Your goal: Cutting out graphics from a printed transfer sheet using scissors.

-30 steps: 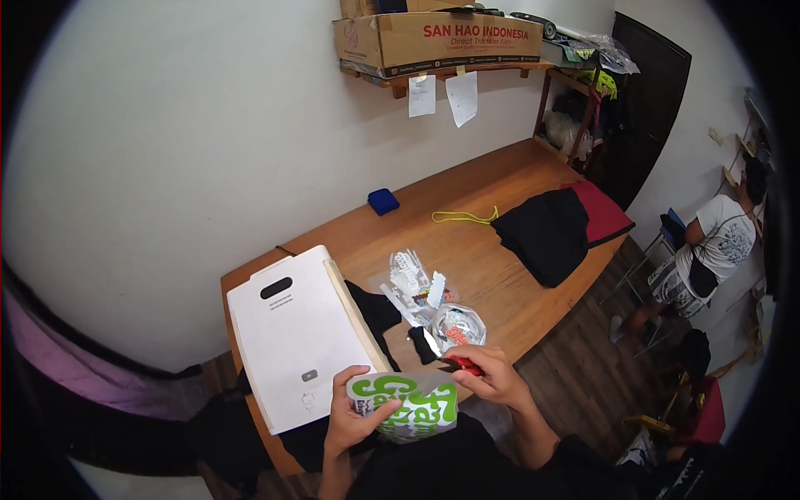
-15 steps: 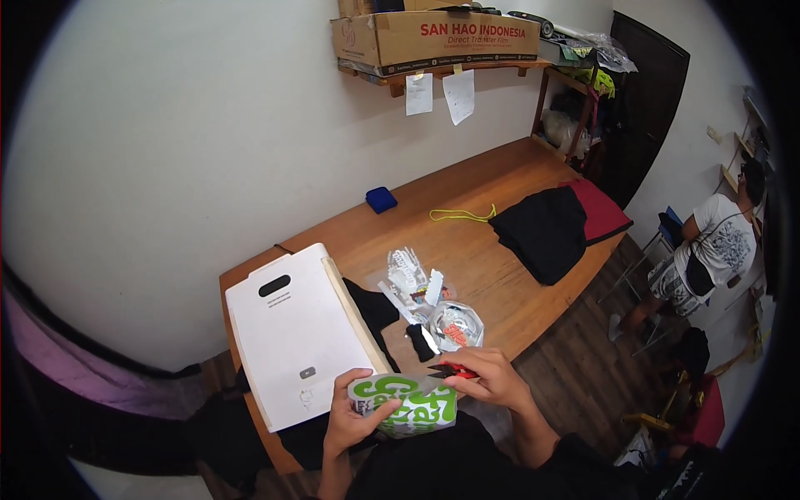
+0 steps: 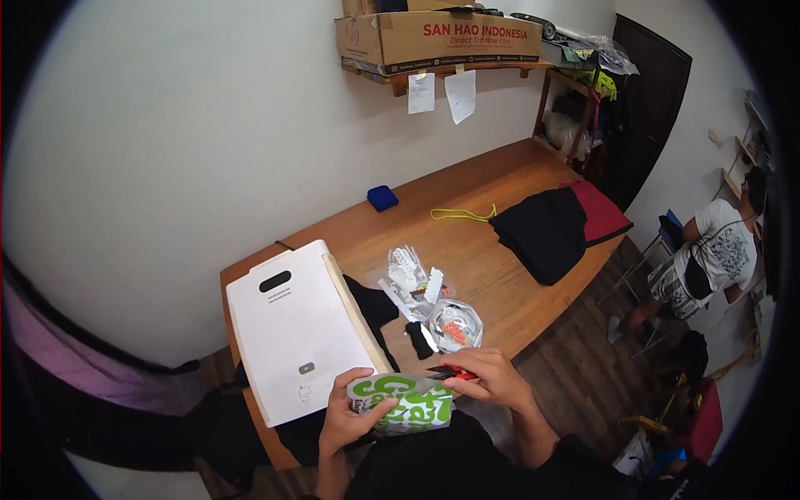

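At the tabletop's (image 3: 517, 187) near edge, the left hand (image 3: 348, 417) clamps a light, crinkly green-and-white pouch (image 3: 406, 406); the right hand's (image 3: 492, 379) grip pinches a red-handled cutter (image 3: 446, 374) at its top edge.

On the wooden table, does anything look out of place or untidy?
Yes. Clear plastic wrappers lie scattered mid-table, black cloth is heaped near the far end, and the white board sits askew over the near edge.

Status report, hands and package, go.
Left hand grips green-and-white package. Right hand holds red-handled cutter at its top edge. Nothing blocking; clear plastic bags lie beyond.
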